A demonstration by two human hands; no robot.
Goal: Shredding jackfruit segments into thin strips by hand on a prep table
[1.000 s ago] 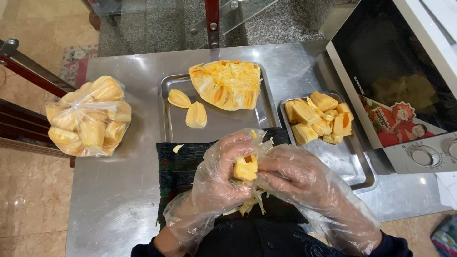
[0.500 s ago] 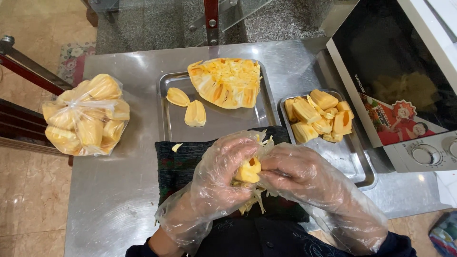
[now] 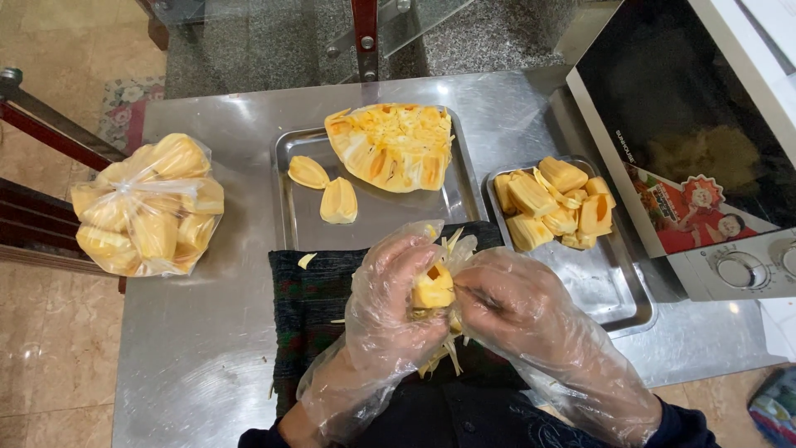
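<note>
Gripping a yellow jackfruit pod [image 3: 434, 288] between them, both hands are working over a dark cloth [image 3: 311, 311] at the near edge of the steel table [image 3: 199, 332]. The left hand [image 3: 396, 309], in a loose clear plastic glove, is closing its fingers around the pod's left side, while the right hand [image 3: 518, 309], gloved the same way, is pinching at the pod's right side. Pale fibrous strands [image 3: 444, 357] are hanging below the pod, just under the hands. Compared with a moment ago, the hands are sitting a little tighter together and the pod is showing slightly lower between the fingers; the rest is lying as before.

Farther back, a small steel tray [image 3: 613, 290] toward the right edge is carrying a heap of cleaned pods [image 3: 555, 203] at its far end. A larger steel tray [image 3: 290, 216] in the middle is holding two loose pods [image 3: 325, 187] and a cut jackfruit section [image 3: 394, 145]. Toward the left edge, a tied clear bag of pods [image 3: 148, 206] is resting. A microwave oven [image 3: 705, 141] is standing at the far right corner.
</note>
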